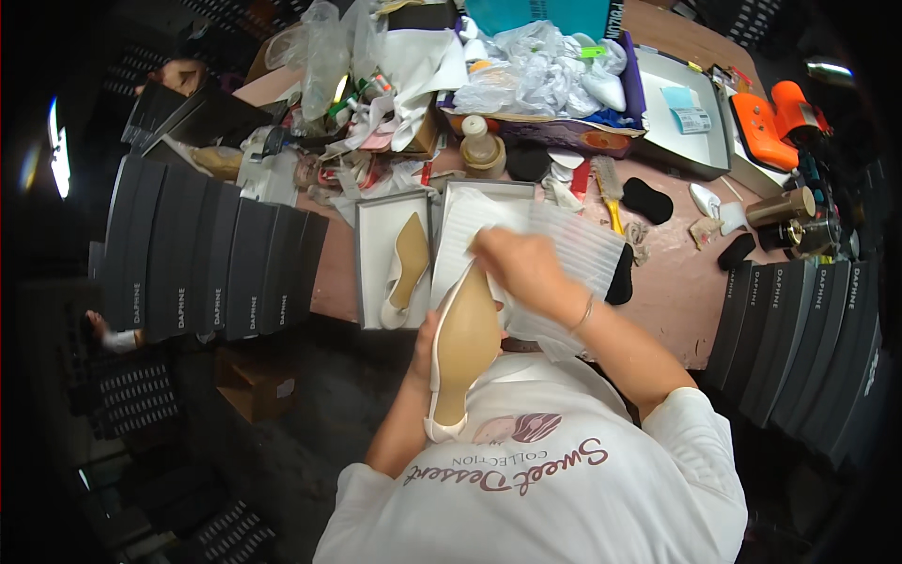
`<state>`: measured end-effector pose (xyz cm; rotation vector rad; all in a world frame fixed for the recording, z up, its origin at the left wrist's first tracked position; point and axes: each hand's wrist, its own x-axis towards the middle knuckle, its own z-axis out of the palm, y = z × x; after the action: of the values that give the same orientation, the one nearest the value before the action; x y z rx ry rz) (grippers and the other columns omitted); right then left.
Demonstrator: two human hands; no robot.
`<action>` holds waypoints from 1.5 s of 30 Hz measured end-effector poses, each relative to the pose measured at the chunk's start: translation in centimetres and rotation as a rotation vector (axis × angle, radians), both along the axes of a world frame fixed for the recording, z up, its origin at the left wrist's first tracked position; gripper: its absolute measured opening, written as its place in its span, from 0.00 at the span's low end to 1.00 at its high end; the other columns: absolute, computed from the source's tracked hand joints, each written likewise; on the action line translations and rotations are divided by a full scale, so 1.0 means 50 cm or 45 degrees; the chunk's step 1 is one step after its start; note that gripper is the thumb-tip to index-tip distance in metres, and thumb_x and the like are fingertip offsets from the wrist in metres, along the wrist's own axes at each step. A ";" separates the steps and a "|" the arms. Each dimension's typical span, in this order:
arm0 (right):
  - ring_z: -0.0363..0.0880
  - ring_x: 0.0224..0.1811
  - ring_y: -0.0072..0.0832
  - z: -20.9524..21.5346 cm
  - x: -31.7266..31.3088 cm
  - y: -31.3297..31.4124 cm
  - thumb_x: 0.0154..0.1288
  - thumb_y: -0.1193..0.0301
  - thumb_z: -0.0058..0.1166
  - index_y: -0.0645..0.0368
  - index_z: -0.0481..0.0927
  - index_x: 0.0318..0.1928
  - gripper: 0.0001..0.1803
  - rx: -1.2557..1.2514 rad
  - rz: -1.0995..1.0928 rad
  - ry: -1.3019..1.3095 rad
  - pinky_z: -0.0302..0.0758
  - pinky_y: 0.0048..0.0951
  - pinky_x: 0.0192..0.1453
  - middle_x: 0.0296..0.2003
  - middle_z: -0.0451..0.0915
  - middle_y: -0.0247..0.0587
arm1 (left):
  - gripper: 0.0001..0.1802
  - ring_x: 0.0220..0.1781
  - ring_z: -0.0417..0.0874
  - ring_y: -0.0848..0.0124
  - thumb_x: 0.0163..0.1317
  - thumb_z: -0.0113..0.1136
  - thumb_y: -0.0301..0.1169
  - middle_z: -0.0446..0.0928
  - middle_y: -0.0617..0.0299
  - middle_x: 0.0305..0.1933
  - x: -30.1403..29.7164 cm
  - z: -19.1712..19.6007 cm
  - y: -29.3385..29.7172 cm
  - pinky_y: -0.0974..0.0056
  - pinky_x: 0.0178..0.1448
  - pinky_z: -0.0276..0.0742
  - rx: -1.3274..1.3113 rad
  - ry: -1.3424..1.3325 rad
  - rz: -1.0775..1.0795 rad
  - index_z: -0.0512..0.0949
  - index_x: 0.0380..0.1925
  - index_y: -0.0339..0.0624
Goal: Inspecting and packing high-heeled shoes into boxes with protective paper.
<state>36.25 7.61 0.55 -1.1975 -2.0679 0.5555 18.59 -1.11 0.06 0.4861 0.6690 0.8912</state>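
Note:
A white pointed shoe is held sole up in front of my shirt, its tan sole facing me and its toe pointing away. My left hand wraps round it from underneath, with fingertips showing at its right edge. At the toe is my right hand, slightly blurred, its fingers drawn together; what they hold, if anything, I cannot make out. The matching shoe lies on its side in an open grey shoebox. White tissue paper spreads beside and under my right forearm.
Grey shoeboxes stand in rows at the left and right. Behind the work lie a yellow-handled brush, a black pad, a white-capped bottle and a purple box of crumpled plastic. An orange tool sits far right.

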 end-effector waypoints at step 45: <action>0.76 0.49 0.33 -0.075 -0.039 -0.209 0.66 0.49 0.50 0.60 0.65 0.60 0.32 -2.003 0.552 1.770 0.76 0.36 0.52 0.49 0.75 0.42 | 0.27 0.46 0.81 0.65 0.68 0.48 0.46 0.73 0.52 0.55 -0.025 -0.061 0.041 0.60 0.48 0.82 -0.123 -0.200 0.425 0.62 0.62 0.46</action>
<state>34.28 -2.83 -3.18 -0.4696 -0.3537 2.5078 17.33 0.93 -2.98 0.2165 0.6556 1.1915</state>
